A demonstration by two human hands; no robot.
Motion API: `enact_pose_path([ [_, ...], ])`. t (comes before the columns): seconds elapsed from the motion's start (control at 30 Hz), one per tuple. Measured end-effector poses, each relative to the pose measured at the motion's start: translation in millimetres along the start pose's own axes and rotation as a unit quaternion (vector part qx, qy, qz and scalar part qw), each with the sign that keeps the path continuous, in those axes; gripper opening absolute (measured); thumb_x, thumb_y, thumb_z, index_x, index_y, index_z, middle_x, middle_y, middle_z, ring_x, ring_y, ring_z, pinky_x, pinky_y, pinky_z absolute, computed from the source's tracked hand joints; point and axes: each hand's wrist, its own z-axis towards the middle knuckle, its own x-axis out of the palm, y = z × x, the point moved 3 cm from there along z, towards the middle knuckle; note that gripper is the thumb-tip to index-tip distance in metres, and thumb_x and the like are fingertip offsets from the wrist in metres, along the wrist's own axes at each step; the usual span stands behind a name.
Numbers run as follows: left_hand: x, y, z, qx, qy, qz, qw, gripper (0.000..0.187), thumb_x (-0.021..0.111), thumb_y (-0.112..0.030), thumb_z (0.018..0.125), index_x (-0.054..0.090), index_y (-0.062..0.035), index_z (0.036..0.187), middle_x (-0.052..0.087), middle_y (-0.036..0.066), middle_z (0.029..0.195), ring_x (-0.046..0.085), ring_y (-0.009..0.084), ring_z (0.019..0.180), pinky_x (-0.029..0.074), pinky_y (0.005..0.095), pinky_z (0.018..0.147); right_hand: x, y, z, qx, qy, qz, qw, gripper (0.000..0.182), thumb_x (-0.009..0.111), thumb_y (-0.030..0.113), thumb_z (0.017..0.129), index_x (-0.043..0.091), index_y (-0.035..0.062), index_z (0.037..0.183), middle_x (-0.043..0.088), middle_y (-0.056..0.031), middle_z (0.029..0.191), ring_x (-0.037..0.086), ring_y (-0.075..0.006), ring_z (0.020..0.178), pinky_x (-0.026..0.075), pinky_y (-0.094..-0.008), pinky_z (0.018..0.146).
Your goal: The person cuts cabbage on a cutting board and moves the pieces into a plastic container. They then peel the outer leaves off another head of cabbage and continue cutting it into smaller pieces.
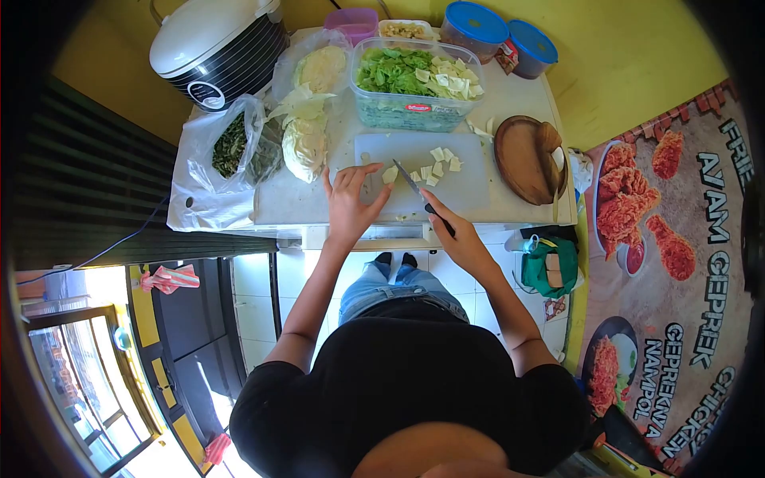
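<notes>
My right hand (pixel 462 241) is wrapped round the black handle of a knife (pixel 416 191), its blade angled over the white cutting board (pixel 462 197). Fingers spread, my left hand (pixel 353 197) rests over the board's left side. Its fingertips are close to a pale cabbage piece (pixel 390 174) near the knife tip. Several cut cabbage squares (pixel 426 173) lie to the right of the blade. Left of the board sits a partly cut cabbage head (pixel 305 149). Behind the board stands a clear plastic container (pixel 414 111) with green leaves and pale cabbage pieces in it.
A stacked wooden plate (pixel 518 163) lies right of the board. Leafy greens (pixel 231 147) in a plastic bag are at the left, below a rice cooker (pixel 219 48). Another cabbage (pixel 323 69) in plastic and blue-lidded tubs (pixel 476 24) stand along the back.
</notes>
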Motion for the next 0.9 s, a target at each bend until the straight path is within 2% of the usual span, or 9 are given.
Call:
enact_pose_path([
  [0.13, 9, 3, -4, -0.007, -0.034, 0.036, 0.999, 0.026, 0.075, -0.027, 0.078, 0.072, -0.0185, 0.102, 0.063, 0.0, 0.109, 0.052, 0.0207, 0.114, 0.017, 0.0578, 0.109, 2, -5, 5, 0.029, 0.04, -0.024, 0.998, 0.049, 0.047, 0.015, 0.099, 0.038, 0.0246, 0.146, 0.066, -0.0177, 0.097, 0.056, -0.0155, 0.073, 0.047, -0.0286, 0.076],
  [0.2, 9, 4, -4, -0.008, -0.043, 0.046, 0.998, 0.022, 0.075, -0.028, 0.077, 0.073, -0.019, 0.097, 0.062, 0.0, 0.111, 0.052, 0.0216, 0.114, 0.018, 0.0581, 0.109, 2, -4, 7, 0.024, 0.042, -0.048, 0.998, 0.05, 0.047, 0.015, 0.098, 0.037, 0.0265, 0.146, 0.064, -0.0171, 0.082, 0.053, -0.0178, 0.06, 0.047, -0.0298, 0.066],
  [0.33, 9, 4, -6, -0.01, -0.051, 0.052, 0.997, 0.017, 0.075, -0.027, 0.076, 0.075, -0.0209, 0.092, 0.06, 0.0, 0.114, 0.049, 0.0226, 0.118, 0.017, 0.0603, 0.108, 0, -1, 10, 0.057, 0.061, -0.11, 0.99, 0.051, 0.048, 0.015, 0.098, 0.036, 0.027, 0.146, 0.061, -0.0189, 0.074, 0.057, -0.0263, 0.057, 0.048, -0.0333, 0.063],
  [0.4, 9, 3, -6, -0.006, -0.059, 0.056, 0.997, 0.017, 0.075, -0.027, 0.076, 0.075, -0.0214, 0.092, 0.06, 0.0, 0.114, 0.048, 0.0224, 0.119, 0.017, 0.0604, 0.108, 6, -1, 11, 0.005, 0.015, -0.128, 0.992, 0.052, 0.048, 0.014, 0.097, 0.037, 0.0278, 0.146, 0.059, -0.0205, 0.07, 0.059, -0.0339, 0.059, 0.049, -0.0374, 0.063],
  [0.5, 9, 2, -6, -0.014, -0.054, 0.058, 0.997, 0.017, 0.075, -0.027, 0.076, 0.075, -0.0224, 0.092, 0.06, 0.0, 0.115, 0.048, 0.0224, 0.121, 0.016, 0.0606, 0.109, 10, 5, 20, 0.027, 0.02, -0.142, 0.989, 0.052, 0.048, 0.014, 0.097, 0.038, 0.0287, 0.145, 0.06, -0.0203, 0.072, 0.061, -0.0372, 0.064, 0.049, -0.0401, 0.065],
  [0.73, 7, 1, -7, -0.019, -0.053, 0.073, 0.996, 0.017, 0.075, -0.027, 0.076, 0.075, -0.0211, 0.092, 0.059, 0.001, 0.116, 0.049, 0.0242, 0.12, 0.017, 0.0592, 0.109, 8, -5, -2, -0.019, -0.011, -0.113, 0.993, 0.051, 0.048, 0.013, 0.097, 0.039, 0.0273, 0.145, 0.059, -0.0206, 0.073, 0.058, -0.0327, 0.062, 0.049, -0.0363, 0.067],
  [0.8, 7, 2, -8, -0.02, -0.053, 0.066, 0.996, 0.016, 0.076, -0.027, 0.076, 0.076, -0.0211, 0.092, 0.059, 0.001, 0.117, 0.049, 0.0244, 0.121, 0.017, 0.0594, 0.109, 0, -2, -13, 0.092, 0.035, -0.07, 0.993, 0.05, 0.047, 0.013, 0.098, 0.039, 0.0265, 0.145, 0.058, -0.0217, 0.076, 0.058, -0.0276, 0.063, 0.048, -0.0335, 0.069],
  [0.83, 7, 4, -8, -0.016, -0.04, 0.065, 0.997, 0.023, 0.076, -0.028, 0.076, 0.074, -0.0204, 0.097, 0.059, 0.002, 0.118, 0.049, 0.0252, 0.121, 0.018, 0.0596, 0.108, -2, 0, -14, 0.092, 0.033, -0.072, 0.993, 0.05, 0.047, 0.013, 0.098, 0.039, 0.0265, 0.145, 0.058, -0.0217, 0.076, 0.058, -0.0276, 0.063, 0.048, -0.0335, 0.069],
  [0.9, 3, 5, -6, -0.008, -0.029, 0.062, 0.998, 0.029, 0.076, -0.028, 0.076, 0.072, -0.0196, 0.103, 0.058, 0.003, 0.12, 0.048, 0.026, 0.121, 0.018, 0.0598, 0.108, -7, 4, -14, 0.092, 0.057, -0.039, 0.993, 0.048, 0.046, 0.015, 0.099, 0.04, 0.0272, 0.145, 0.06, -0.0208, 0.079, 0.058, -0.0208, 0.068, 0.047, -0.0322, 0.072],
])
